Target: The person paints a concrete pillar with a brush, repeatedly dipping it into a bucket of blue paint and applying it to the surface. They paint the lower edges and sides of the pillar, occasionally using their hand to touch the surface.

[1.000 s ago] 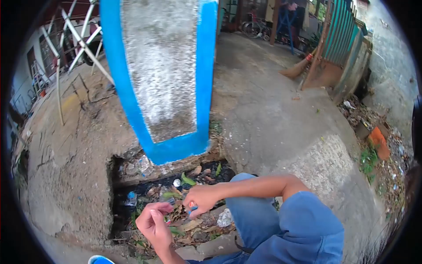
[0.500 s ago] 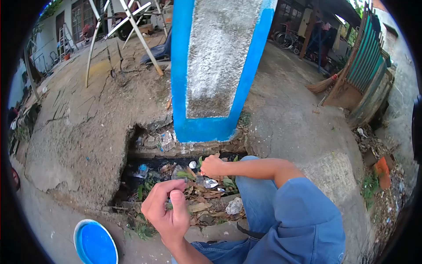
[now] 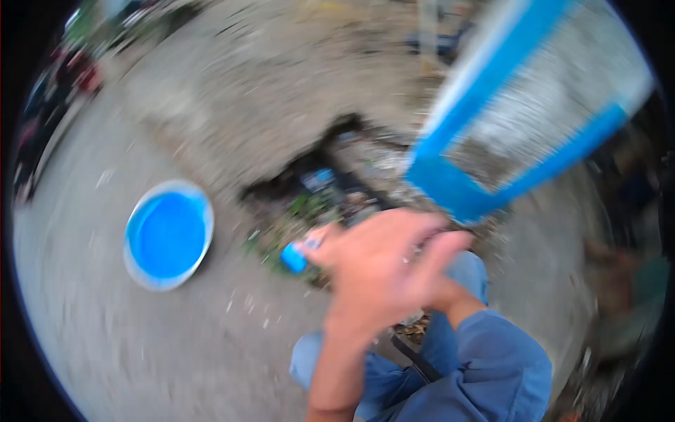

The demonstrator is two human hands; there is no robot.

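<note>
The whole view is smeared by motion. My two hands overlap in the middle. My left hand [image 3: 373,281] comes up from the bottom edge and lies in front. A small blue-tipped thing [image 3: 294,257] sticks out from its fingertips to the left. My right hand [image 3: 441,247] is mostly hidden behind the left, and its blue sleeve [image 3: 492,359] enters from the lower right. A round bowl of blue paint [image 3: 169,232] stands on the ground to the left, apart from both hands.
A grey concrete pillar with a blue-painted border [image 3: 520,133] slants across the upper right. A dark, litter-filled hole [image 3: 316,186] in the concrete lies at its foot. My knee in blue trousers [image 3: 450,366] fills the bottom.
The view has swung hard to the left and down. The paint bowl sits much higher in frame, the pillar has slid to the right, and my hands have come together in the centre.
</note>
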